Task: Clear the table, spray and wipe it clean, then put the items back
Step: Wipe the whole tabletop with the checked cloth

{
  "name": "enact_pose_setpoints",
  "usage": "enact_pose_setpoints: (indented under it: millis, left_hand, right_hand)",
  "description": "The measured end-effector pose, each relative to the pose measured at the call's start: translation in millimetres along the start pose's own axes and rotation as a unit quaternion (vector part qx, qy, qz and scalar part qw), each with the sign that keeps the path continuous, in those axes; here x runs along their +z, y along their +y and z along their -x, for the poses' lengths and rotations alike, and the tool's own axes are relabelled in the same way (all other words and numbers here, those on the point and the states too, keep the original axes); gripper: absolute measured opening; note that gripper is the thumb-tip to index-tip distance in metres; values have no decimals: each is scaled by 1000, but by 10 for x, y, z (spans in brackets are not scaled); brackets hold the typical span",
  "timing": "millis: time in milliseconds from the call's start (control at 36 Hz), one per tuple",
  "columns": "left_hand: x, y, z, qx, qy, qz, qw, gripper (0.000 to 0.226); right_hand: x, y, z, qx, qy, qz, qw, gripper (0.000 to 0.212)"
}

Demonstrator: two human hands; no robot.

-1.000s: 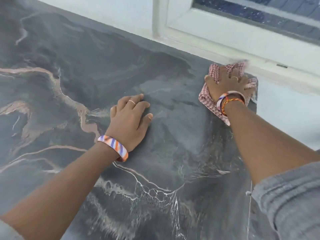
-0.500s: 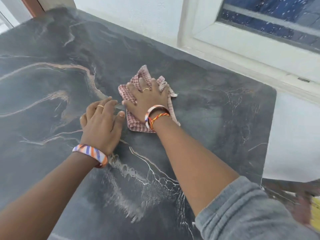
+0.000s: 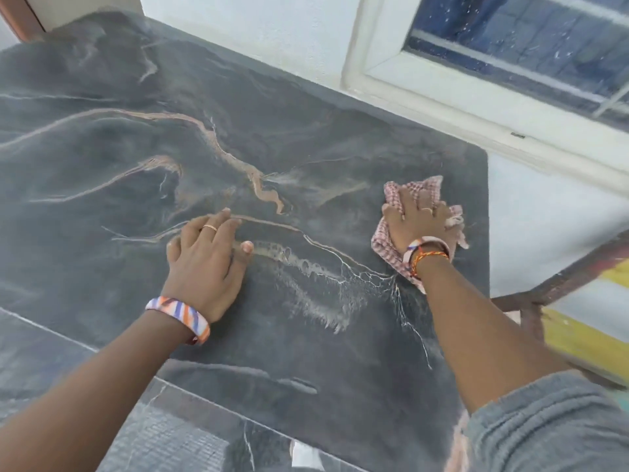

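Fingers [image 3: 413, 204] of right hand [image 3: 417, 223] spread flat across cloth [image 3: 386, 245], pressing it onto table [image 3: 306, 141]; no curl round the fabric visible, thumb out to the left edge of it. Cloth red-and-white checked, crumpled, bunched under the palm, near the table's right edge, corners poking out beyond the fingertips and beside the wrist. Ring on one finger, bangles [image 3: 427, 248] at the wrist, grey sleeve [image 3: 551, 424] pushed up the forearm. Left hand [image 3: 204, 257] flat on the tabletop, fingers straight and close together, holding nothing, well apart from the cloth; ring on one finger, striped wristband [image 3: 178, 316]. Dark marble-patterned surface with pale and tan veins, nothing else resting on it. White wall and window frame [image 3: 442, 97] just behind the far edge.
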State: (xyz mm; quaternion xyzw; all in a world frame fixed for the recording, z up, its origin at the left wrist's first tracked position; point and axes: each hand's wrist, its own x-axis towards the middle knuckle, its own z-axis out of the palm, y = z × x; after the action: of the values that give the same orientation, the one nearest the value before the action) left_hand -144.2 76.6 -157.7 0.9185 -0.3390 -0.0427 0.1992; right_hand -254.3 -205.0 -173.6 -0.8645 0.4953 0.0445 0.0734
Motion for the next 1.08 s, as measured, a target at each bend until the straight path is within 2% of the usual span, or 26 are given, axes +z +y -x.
enact_pose_setpoints:
  millis: [194, 306, 389, 500, 611, 722, 806, 917, 1083]
  left_hand:
    - [-273, -495, 623, 48, -10, -5, 999, 74]
    - [-317, -699, 819, 68, -33, -26, 997, 77]
    - [-296, -766, 910, 84, -73, -58, 992, 87]
    - [-274, -834, 1033, 117, -91, -88, 985, 90]
    - [-268, -916, 1125, 117, -91, -93, 985, 88]
    - [-275, -997, 1209, 98, -87, -90, 987, 85]
    - [-271, -1055, 1260, 90, -85, -98, 987, 85]
    - [-299, -1155, 1358, 68, -84, -93, 990, 85]
    - [-479, -1473, 1535, 12, -67, -83, 994, 89]
  right_hand:
    - [287, -1225, 1242, -191, -6, 14, 981, 56]
    - [404, -1335, 1754, -235, -22, 12, 972, 56]
    - [409, -974, 1920, -181, -24, 5, 983, 56]
    - [362, -269, 2140, -27, -10, 2, 1000, 57]
    - [328, 374, 2445, 106, 3, -21, 994, 56]
    - [355, 547, 2725, 148, 10, -13, 989, 58]
    - [426, 412, 2894, 127, 31, 11, 991, 60]
    - [541, 71, 3121, 36, 62, 38, 997, 80]
    - [630, -697, 3204, -99, 63, 50, 992, 59]
